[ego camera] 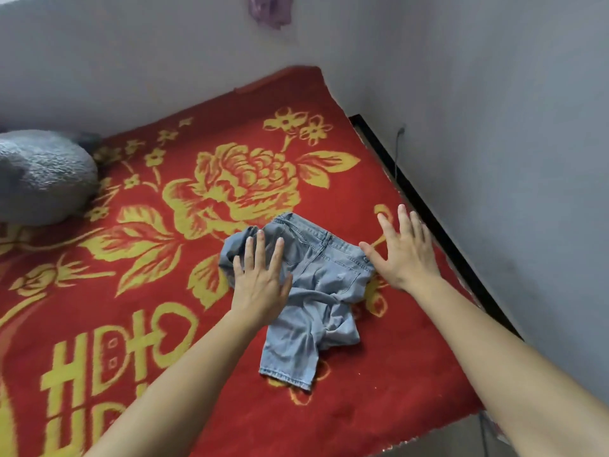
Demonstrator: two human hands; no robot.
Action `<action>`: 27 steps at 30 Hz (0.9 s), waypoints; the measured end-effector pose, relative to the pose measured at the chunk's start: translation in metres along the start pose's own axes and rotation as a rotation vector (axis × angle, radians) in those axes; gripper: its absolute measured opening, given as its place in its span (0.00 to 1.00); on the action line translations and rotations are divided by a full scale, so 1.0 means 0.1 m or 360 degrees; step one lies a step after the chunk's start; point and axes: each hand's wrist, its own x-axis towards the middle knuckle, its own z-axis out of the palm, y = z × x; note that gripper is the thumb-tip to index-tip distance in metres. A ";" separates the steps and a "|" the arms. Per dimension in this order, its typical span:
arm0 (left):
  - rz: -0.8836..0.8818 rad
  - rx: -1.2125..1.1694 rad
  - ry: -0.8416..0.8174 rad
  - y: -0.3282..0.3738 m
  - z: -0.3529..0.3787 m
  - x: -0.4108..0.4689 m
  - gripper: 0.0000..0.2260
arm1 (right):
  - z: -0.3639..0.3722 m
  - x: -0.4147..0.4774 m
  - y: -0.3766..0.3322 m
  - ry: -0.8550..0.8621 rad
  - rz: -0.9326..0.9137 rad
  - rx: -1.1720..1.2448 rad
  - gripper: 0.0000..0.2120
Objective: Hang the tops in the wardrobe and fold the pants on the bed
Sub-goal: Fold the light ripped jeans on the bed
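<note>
My left hand (pixel 260 285) lies flat, fingers spread, on the crumpled jeans (pixel 313 291) on the bed (pixel 131 258); my right hand (pixel 403 250) is spread open at the waistband, gripping nothing.

A grey plush cushion (pixel 41 176) is lying at my far left, by the grey wall (pixel 494 94). A purple cloth (pixel 271 9) is hanging high on that wall, and a thin cable (pixel 398 150) is dangling down it.
</note>
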 end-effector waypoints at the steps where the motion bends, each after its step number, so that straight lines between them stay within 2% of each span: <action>1: 0.0025 -0.0005 -0.0020 0.01 0.21 0.10 0.33 | 0.21 0.05 0.02 -0.0016 0.0029 0.0038 0.40; 4: 0.0113 0.0012 -0.0110 0.00 0.92 0.32 0.33 | 0.94 0.09 0.04 -0.0079 0.0080 0.0104 0.39; 7: 0.0199 0.0072 -0.0353 -0.06 1.63 0.43 0.36 | 1.64 0.01 -0.02 -0.0194 0.0101 0.0148 0.39; 10: 0.0204 0.0114 -0.0646 -0.19 2.24 0.42 0.36 | 2.12 0.06 -0.08 -0.0208 -0.0011 0.0072 0.40; 11: 0.0201 0.0124 -0.0663 -0.25 2.37 0.40 0.35 | 2.20 0.15 -0.08 -0.0160 -0.0057 0.0035 0.40; 13: 0.0244 0.0143 -0.0480 -0.35 2.55 0.36 0.29 | 2.25 0.44 -0.07 -0.0034 -0.0035 0.0025 0.40; 16: 0.0324 0.0028 -0.0194 -0.40 2.64 0.31 0.17 | 2.23 0.89 -0.06 0.0000 0.0258 0.0143 0.41; 19: 0.0367 -0.0071 -0.0240 -0.37 2.61 0.19 0.16 | 2.29 1.03 -0.11 -0.0294 0.0469 0.0309 0.45; 22: 0.0439 0.0072 -0.0407 -0.35 2.46 0.20 0.18 | 2.46 0.80 -0.20 -0.0604 0.0600 0.0451 0.50; 24: 0.0404 0.0044 -0.0324 -0.35 2.34 0.37 0.18 | 2.61 0.57 -0.22 -0.0652 0.0708 0.0540 0.41; 27: 0.0373 -0.0112 0.0136 -0.28 2.20 0.80 0.14 | 2.78 0.36 -0.21 -0.0593 0.0772 0.0658 0.27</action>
